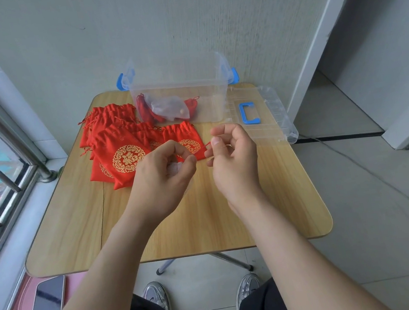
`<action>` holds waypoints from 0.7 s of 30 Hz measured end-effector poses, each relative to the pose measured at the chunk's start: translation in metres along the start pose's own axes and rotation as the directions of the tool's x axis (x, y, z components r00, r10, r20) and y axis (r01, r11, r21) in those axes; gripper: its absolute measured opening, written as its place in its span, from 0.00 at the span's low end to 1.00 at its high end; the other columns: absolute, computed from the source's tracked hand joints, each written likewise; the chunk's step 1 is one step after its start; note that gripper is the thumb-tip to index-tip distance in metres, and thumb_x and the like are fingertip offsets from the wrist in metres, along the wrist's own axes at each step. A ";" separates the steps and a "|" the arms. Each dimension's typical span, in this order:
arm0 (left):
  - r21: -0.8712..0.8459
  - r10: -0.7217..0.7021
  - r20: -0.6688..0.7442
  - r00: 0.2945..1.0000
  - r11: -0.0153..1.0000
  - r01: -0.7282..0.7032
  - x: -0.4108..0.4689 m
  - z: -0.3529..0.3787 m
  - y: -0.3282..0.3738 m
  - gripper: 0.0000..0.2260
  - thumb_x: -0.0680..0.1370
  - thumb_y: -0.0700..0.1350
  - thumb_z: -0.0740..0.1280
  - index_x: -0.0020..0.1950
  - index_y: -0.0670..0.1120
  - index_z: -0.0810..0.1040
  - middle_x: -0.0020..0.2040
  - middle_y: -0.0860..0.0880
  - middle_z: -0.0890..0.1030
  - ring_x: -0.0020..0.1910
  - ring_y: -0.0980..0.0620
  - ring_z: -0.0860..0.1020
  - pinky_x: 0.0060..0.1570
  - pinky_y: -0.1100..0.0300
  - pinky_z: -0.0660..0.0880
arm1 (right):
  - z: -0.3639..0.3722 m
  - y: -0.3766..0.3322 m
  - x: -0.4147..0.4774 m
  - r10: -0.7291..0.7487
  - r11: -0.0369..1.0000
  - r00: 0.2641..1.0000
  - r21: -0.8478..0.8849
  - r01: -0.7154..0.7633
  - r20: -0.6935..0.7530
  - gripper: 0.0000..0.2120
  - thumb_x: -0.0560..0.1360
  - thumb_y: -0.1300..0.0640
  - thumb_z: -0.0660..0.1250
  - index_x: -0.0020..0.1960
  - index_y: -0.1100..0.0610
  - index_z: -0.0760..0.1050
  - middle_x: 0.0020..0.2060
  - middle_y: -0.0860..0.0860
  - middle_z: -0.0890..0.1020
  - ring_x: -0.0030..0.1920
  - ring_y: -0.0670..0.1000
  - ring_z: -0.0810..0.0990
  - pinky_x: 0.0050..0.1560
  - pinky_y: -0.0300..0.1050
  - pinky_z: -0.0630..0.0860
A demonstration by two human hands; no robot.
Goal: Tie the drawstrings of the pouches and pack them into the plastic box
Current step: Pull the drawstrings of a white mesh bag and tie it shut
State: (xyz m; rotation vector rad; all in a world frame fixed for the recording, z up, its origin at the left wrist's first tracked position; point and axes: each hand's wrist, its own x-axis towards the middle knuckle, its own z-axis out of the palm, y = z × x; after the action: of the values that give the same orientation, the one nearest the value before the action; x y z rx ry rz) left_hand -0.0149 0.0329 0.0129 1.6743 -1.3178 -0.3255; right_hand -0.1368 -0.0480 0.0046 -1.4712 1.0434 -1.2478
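Phone [46,308]: lies face-up on a pink surface below the table's near-left corner, outside the work. Table [208,220]: wood-grain top that bears everything listed here. Red pouches [117,146]: a loose overlapping heap on the left half, necks toward the far edge, cords trailing; judged still untied. Left hand [163,171]: raised over the table's middle, fingers curled round a whitish, translucent bundle [175,167], judged a sheer pouch though mostly hidden in the fist. Drawstring [207,144]: thin red cord with only a short length visible, running roughly side to side across the gap between the hands; no knot can be made out. Right hand [232,156]: level with the left and just beside it, thumb and forefinger pinched on the cord's end, other fingers loosely bent. Judged step: tying, the pull lying outward to the right along the cord's line, away from the bundle. Plastic box [186,78]: clear and open-topped at the far edge, straight beyond the gap between the hands, a few pouches already inside; neither hand clearly nearer. Lid [272,118]: clear, with a blue handle [249,113], flat just right of the box.
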 end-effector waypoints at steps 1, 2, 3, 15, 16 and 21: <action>0.014 0.004 0.008 1.000 1.000 -0.004 0.000 0.000 0.001 0.07 0.81 0.44 0.70 0.44 0.48 0.79 0.26 0.54 0.73 0.28 0.56 0.71 0.33 0.69 0.66 | 0.000 0.000 0.000 -0.002 1.000 1.000 0.004 0.002 -0.005 0.10 0.84 0.64 0.63 0.53 0.49 0.78 0.45 0.50 0.83 0.41 0.49 0.84 0.50 0.63 0.84; 0.026 0.010 0.011 1.000 1.000 -0.010 0.000 0.001 0.001 0.07 0.82 0.44 0.69 0.43 0.49 0.79 0.27 0.52 0.74 0.29 0.55 0.72 0.34 0.68 0.66 | 0.000 -0.001 0.000 -0.004 1.000 1.000 0.010 0.004 -0.009 0.11 0.84 0.64 0.63 0.53 0.49 0.78 0.45 0.50 0.83 0.41 0.49 0.84 0.50 0.63 0.84; 0.032 0.016 0.013 1.000 0.999 -0.016 0.000 0.001 0.001 0.08 0.83 0.44 0.68 0.43 0.49 0.80 0.28 0.50 0.76 0.30 0.53 0.73 0.34 0.67 0.66 | 0.000 -0.001 0.000 -0.004 1.000 1.000 0.018 0.005 -0.014 0.11 0.84 0.64 0.62 0.53 0.50 0.78 0.45 0.51 0.83 0.41 0.48 0.83 0.50 0.63 0.84; -0.122 -0.134 -0.076 0.988 0.985 0.125 0.004 0.009 -0.006 0.09 0.84 0.49 0.68 0.47 0.50 0.83 0.38 0.53 0.82 0.38 0.56 0.78 0.42 0.58 0.74 | -0.007 -0.001 0.006 0.076 0.986 0.996 0.148 -0.082 0.049 0.10 0.81 0.64 0.70 0.58 0.51 0.76 0.46 0.52 0.85 0.41 0.49 0.86 0.44 0.50 0.85; -0.174 -0.180 -0.094 0.979 0.971 0.162 0.005 0.010 -0.008 0.09 0.84 0.49 0.67 0.47 0.50 0.83 0.38 0.53 0.82 0.39 0.56 0.78 0.43 0.57 0.75 | -0.008 0.002 0.006 0.066 0.994 0.996 0.085 -0.071 0.063 0.13 0.80 0.63 0.72 0.59 0.50 0.76 0.47 0.50 0.84 0.42 0.49 0.87 0.46 0.49 0.85; -0.297 -0.336 -0.183 0.924 0.915 0.274 0.010 0.012 -0.015 0.05 0.83 0.49 0.69 0.50 0.51 0.83 0.43 0.51 0.86 0.46 0.52 0.84 0.48 0.47 0.83 | -0.007 0.008 0.001 -0.039 0.945 0.969 -0.306 0.115 0.245 0.16 0.71 0.54 0.77 0.57 0.47 0.77 0.51 0.47 0.80 0.44 0.44 0.81 0.46 0.37 0.78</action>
State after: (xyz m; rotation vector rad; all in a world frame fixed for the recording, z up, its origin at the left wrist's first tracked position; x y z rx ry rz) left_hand -0.0105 0.0179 -0.0018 1.6309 -0.7979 -0.4571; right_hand -0.1440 -0.0517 -0.0021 -1.8749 1.0676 -0.9558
